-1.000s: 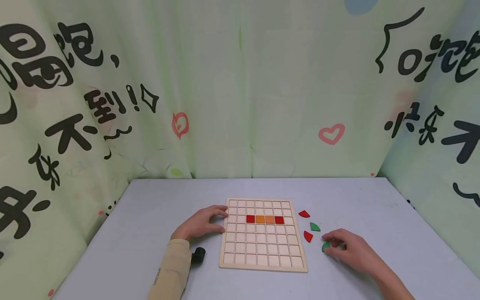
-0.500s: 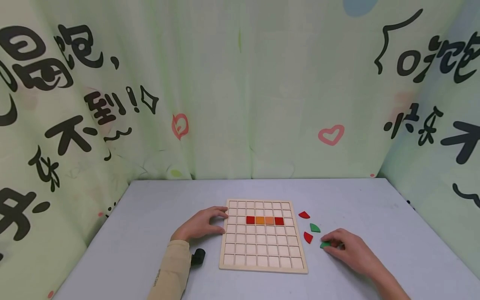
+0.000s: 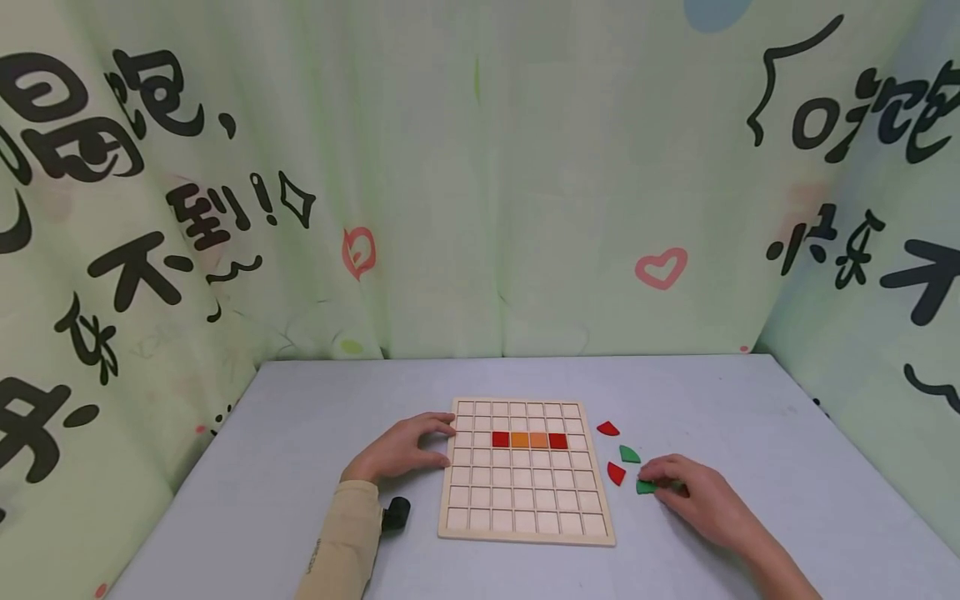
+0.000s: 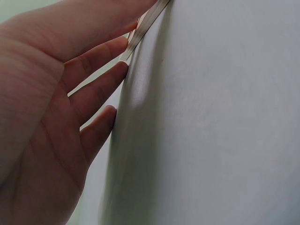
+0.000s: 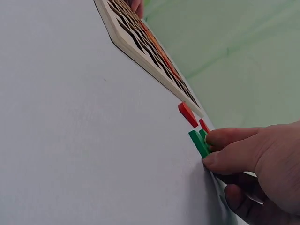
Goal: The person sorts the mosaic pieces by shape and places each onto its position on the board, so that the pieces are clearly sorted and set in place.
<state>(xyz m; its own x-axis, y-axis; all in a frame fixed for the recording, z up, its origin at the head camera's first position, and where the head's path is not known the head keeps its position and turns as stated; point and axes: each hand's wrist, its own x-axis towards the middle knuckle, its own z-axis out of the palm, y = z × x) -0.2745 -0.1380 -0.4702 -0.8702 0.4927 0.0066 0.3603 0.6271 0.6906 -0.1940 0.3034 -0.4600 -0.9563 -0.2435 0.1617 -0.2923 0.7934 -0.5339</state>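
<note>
Backdrop: pale green curtain (image 3: pixel 435 167), black lettering at both sides, two pink outlined shapes across the rear. Table (image 3: pixel 315 417), white; its far edge runs along the curtain, its side edges splay toward you, with broad margins of tabletop left and right of the work. Grid board (image 3: pixel 524 479), pale wood, flat near mid-table, well apart from the far edge. Third row from its far side: red square (image 3: pixel 500 439), two orange squares (image 3: pixel 528 440), second red square (image 3: pixel 558 441). Your left hand (image 3: pixel 405 446), tan sleeve (image 3: pixel 341 533): fingers (image 4: pixel 99 89) extended and apart, tips at the board's left edge. Your right hand (image 3: pixel 690 492), off the board's right side: thumb and forefinger pinch a green piece (image 3: pixel 645 487) just above or on the table; which, you cannot tell. Between board and right hand, a narrow strip of table carries three loose wedges: far red wedge (image 3: pixel 608 428), green wedge (image 3: pixel 629 454), near red wedge (image 3: pixel 616 474), this last nearest the pinched piece. Black object (image 3: pixel 397 513) beside your left cuff.
</note>
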